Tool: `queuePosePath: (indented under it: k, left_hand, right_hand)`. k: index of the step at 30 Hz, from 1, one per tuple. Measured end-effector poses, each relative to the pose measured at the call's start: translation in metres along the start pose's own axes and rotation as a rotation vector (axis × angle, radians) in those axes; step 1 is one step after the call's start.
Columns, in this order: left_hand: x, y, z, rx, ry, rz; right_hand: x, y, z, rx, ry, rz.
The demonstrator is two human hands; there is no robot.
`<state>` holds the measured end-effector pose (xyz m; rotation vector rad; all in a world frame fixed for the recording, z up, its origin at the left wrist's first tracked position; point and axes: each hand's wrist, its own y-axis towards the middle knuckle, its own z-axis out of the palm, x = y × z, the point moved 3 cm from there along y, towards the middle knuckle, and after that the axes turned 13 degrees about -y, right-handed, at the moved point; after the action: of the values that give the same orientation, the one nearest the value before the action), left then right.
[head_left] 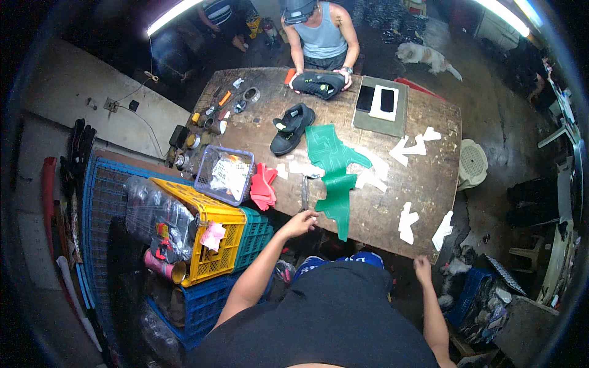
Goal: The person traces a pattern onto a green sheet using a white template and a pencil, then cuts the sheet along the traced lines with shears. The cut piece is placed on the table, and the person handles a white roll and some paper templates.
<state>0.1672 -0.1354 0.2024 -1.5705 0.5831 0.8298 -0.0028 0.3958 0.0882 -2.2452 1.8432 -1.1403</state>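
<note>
My left hand hovers at the near edge of the wooden table, fingers loosely stretched and apart, holding nothing I can see. Just beyond its fingertips a narrow dark tool, possibly a knife, lies on the wood. To its right is a green cut sheet with outlines on it, its lower end reaching the table's near edge. My right hand is curled closed by the near right corner, below a white cut piece and another white piece; nothing shows in it.
Across the wooden table, a person holds a black shoe. Another black shoe stands mid-table. Red pieces lie beside a purple basket. Yellow crates stand at left, a stool at right. A cat lies behind.
</note>
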Motion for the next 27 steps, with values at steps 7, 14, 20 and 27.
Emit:
queuePosePath:
  k: [7,14,20,27]
  left_hand:
    - [-0.029,0.068,0.052,0.128,0.115,0.131]
    - [-0.031,0.116,0.095,0.289,0.062,0.06]
    - [0.057,0.172,0.144,0.405,0.324,-0.04]
    - [0.073,0.204,0.216,0.256,0.561,0.271]
  right_hand:
    - [-0.117,-0.099,0.099,0.257,0.596,0.625]
    - [-0.026,-0.163,0.139,0.003,0.673,0.723]
    - [-0.004,-0.234,0.155,-0.119,0.689,0.776]
    - [-0.036,-0.296,0.185,-0.154,0.652,0.792]
